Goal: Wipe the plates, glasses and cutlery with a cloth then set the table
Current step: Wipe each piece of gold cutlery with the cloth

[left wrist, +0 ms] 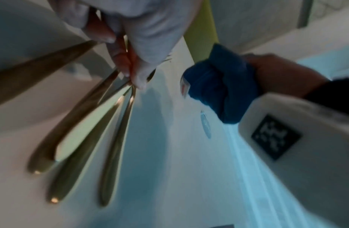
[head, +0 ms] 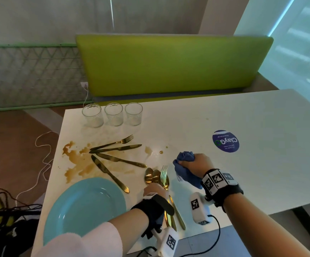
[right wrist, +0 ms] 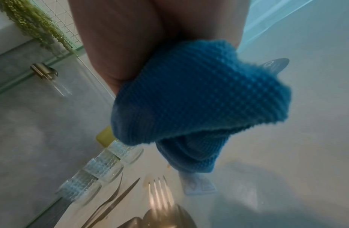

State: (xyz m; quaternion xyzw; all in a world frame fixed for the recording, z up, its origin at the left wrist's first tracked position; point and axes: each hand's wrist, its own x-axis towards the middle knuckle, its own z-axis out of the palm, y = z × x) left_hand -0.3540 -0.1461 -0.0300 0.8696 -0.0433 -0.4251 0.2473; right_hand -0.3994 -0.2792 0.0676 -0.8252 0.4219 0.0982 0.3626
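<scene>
My left hand (head: 155, 190) grips a bunch of gold cutlery (head: 158, 178), spoons and a fork, just above the white table (head: 243, 173); their handles (left wrist: 111, 146) fan out in the left wrist view. My right hand (head: 198, 164) holds a bunched blue cloth (head: 184, 168) just right of the fork (right wrist: 160, 194); the cloth (right wrist: 199, 100) fills the right wrist view. Three gold knives (head: 109, 171) and a fork (head: 113, 143) lie on the table among brown spill stains (head: 76, 160). A light blue plate (head: 83, 206) sits at the near left. Three glasses (head: 113, 115) stand in a row at the far left.
A round blue sticker (head: 226, 140) is stuck on the table to the right of my hands. A green bench back (head: 169, 64) stands behind the table. White and dark cables (head: 39, 164) trail on the floor at the left.
</scene>
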